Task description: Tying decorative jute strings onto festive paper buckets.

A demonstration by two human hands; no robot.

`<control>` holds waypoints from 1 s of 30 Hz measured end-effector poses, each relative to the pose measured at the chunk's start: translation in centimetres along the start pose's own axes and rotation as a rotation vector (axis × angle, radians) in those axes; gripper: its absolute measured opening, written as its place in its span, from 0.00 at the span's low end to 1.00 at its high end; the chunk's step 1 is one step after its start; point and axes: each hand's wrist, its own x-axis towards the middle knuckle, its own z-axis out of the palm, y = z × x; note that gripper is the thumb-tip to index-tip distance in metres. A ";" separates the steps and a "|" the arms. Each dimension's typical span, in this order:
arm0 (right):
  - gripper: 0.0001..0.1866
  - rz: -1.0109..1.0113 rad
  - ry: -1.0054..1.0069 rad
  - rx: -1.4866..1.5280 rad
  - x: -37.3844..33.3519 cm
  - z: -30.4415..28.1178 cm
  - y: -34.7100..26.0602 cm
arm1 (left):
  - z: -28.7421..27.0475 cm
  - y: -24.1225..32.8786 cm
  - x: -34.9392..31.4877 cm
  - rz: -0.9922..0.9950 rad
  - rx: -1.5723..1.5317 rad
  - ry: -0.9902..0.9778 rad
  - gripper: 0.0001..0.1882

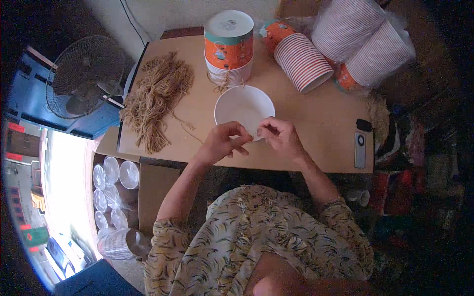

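Note:
A white paper bucket [244, 104] stands mouth up near the middle of the table, with a bit of twine showing at its far rim. My left hand [224, 143] is at the bucket's near rim, thumb and forefinger pinched together and the other fingers loosely bent. Just across from it my right hand [282, 139] also pinches at that rim. Whatever lies between the fingertips is too small to make out. Behind the bucket rises an upside-down stack of orange and teal paper buckets [229, 52], with twine loops hanging near its lower part.
A heap of brown twine [158, 96] covers the table's left side, one strand trailing toward my left hand. Nested buckets [303, 63] lie at the back right beside plastic-wrapped stacks [377, 52]. A grey device [360, 149] rests near the right edge. Left stands a fan [85, 76]; clear lids [111, 170] fill a box below.

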 end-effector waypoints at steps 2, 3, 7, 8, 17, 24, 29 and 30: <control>0.06 -0.019 -0.037 0.024 0.1 0.1 -0.7 | -0.3 0.0 -0.2 0.017 -0.075 0.020 0.07; 0.05 -0.108 -0.060 -0.136 0.1 0.0 -1.5 | -0.4 -0.1 -0.3 0.032 -0.147 0.040 0.08; 0.03 -0.495 -0.065 -0.392 0.0 0.9 -4.8 | -0.1 0.2 -0.2 0.112 -0.164 0.115 0.09; 0.03 -0.491 -0.071 -0.397 0.0 0.8 -5.7 | 0.0 0.2 0.0 0.127 -0.175 0.127 0.09; 0.06 -0.344 -0.275 -0.155 3.8 0.4 -6.4 | -0.6 -1.2 -1.0 0.143 -0.306 -0.077 0.10; 0.06 0.107 -0.446 0.099 4.3 -0.3 -4.0 | -1.2 -2.2 -1.1 0.184 -0.298 -0.079 0.13; 0.07 0.155 -0.360 0.134 3.9 -0.5 -4.8 | -1.4 -3.2 -0.8 0.198 -0.320 -0.069 0.12; 0.07 0.156 -0.360 0.134 3.8 -0.6 -4.7 | -1.5 -3.2 -0.8 0.200 -0.298 -0.067 0.12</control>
